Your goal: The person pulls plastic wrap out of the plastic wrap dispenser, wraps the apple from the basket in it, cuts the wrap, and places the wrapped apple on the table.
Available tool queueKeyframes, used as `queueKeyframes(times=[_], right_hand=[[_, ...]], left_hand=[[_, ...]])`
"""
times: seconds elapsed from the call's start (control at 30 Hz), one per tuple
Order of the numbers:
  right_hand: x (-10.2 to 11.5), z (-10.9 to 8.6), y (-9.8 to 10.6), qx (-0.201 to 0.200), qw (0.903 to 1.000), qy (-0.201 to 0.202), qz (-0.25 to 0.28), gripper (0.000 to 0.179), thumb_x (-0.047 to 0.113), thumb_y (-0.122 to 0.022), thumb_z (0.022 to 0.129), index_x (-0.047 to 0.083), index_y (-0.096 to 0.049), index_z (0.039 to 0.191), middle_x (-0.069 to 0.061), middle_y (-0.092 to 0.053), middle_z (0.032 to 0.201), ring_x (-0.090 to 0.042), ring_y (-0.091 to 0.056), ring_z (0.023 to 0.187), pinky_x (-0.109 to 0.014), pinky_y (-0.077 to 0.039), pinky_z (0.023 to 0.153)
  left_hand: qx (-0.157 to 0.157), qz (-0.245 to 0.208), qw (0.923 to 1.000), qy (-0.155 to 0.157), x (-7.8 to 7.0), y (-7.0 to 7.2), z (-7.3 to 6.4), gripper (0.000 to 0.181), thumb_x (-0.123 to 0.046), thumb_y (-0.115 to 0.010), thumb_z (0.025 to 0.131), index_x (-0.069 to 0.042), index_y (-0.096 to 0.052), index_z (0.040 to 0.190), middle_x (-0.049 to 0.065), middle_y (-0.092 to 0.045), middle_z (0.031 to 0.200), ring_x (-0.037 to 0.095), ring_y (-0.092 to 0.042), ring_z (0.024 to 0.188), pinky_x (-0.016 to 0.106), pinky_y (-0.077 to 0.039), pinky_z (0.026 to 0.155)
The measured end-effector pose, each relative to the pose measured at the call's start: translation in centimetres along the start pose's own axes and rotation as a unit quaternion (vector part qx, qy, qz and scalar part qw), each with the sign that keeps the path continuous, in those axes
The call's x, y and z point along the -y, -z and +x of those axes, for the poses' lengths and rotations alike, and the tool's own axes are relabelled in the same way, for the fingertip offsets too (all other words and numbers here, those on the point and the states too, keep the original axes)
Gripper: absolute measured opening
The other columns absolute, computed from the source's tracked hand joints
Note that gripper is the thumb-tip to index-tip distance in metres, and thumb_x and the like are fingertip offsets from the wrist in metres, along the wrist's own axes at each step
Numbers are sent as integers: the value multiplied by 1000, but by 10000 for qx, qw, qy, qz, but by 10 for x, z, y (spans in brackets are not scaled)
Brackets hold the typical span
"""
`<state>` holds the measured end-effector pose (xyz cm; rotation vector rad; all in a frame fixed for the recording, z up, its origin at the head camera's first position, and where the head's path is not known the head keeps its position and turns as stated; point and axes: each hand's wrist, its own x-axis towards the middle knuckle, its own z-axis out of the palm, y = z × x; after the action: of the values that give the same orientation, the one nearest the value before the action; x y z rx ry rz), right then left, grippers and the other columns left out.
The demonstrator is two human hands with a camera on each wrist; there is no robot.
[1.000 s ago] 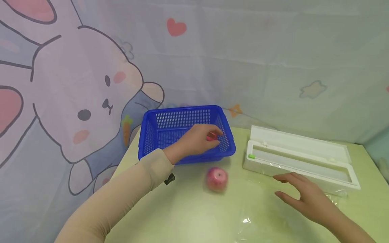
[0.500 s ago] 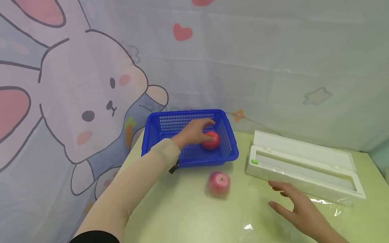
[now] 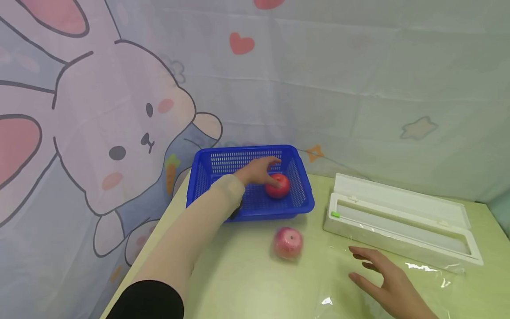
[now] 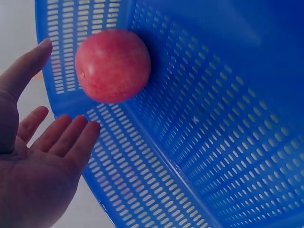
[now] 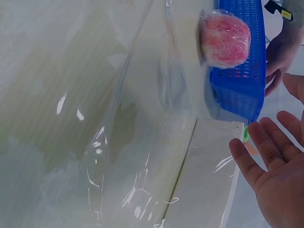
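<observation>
1. My left hand is inside the blue basket, thumb and fingers spread and holding nothing; a gap shows between them and the fruit, and I take the wide curve as made to suit something round.
2. Just beside it, the red apple rests near one end of the basket, whose raised walls would, I judge, stop it rolling away.
3. My right hand is also spread and holds nothing, well apart from the left, over the clear film; whether it touches the film I cannot tell.
4. The second apple, wrapped in plastic, sits on the table between my hands, in front of the basket; it probably sits steady on its own.
5. Beyond my right hand lies the long white box, lid raised, which seems to leave its inside within reach.
</observation>
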<state>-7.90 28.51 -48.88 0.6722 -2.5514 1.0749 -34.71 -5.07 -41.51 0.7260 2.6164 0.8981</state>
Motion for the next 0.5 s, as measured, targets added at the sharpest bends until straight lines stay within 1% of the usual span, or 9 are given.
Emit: queueKeyframes(times=[0.07,0.17,0.27,0.37,0.5], right_hand=[[0,0,-1,-4,10000,38,35,64,-4,-84,87,14,-63,144,14,-65,135,10,-56,125,-7,-47,99],[2,-2,-4,2,10000,-26,5,61,-4,-84,87,14,-64,142,15,-65,134,11,-56,124,-7,-48,97],[2,-5,-6,-21,10000,-69,-33,60,-3,-85,86,14,-65,140,16,-66,132,12,-57,123,-7,-48,95],[1,-6,-9,-66,10000,-30,-31,61,-5,-86,84,13,-66,139,15,-67,131,10,-59,122,-8,-49,94],[2,-7,-11,-46,10000,-57,19,61,-5,-85,85,11,-65,140,13,-68,131,10,-60,122,-8,-50,94]], left_hand=[[108,-72,9999,74,5,0,5,87,-21,-88,89,-9,-43,163,13,-45,166,30,-41,155,40,-36,125],[287,-202,9993,94,13,1,12,89,-20,-88,89,-9,-41,163,13,-42,168,30,-39,156,41,-36,125],[433,-305,9986,33,16,4,14,87,-17,-87,90,-5,-41,163,12,-42,168,29,-38,156,39,-35,125],[579,-366,9976,-25,17,6,13,84,-13,-85,92,-2,-41,162,14,-42,168,29,-38,157,36,-34,126],[822,-244,9963,-5,24,7,16,84,-13,-84,91,-2,-41,162,16,-43,167,29,-38,156,35,-32,126]])
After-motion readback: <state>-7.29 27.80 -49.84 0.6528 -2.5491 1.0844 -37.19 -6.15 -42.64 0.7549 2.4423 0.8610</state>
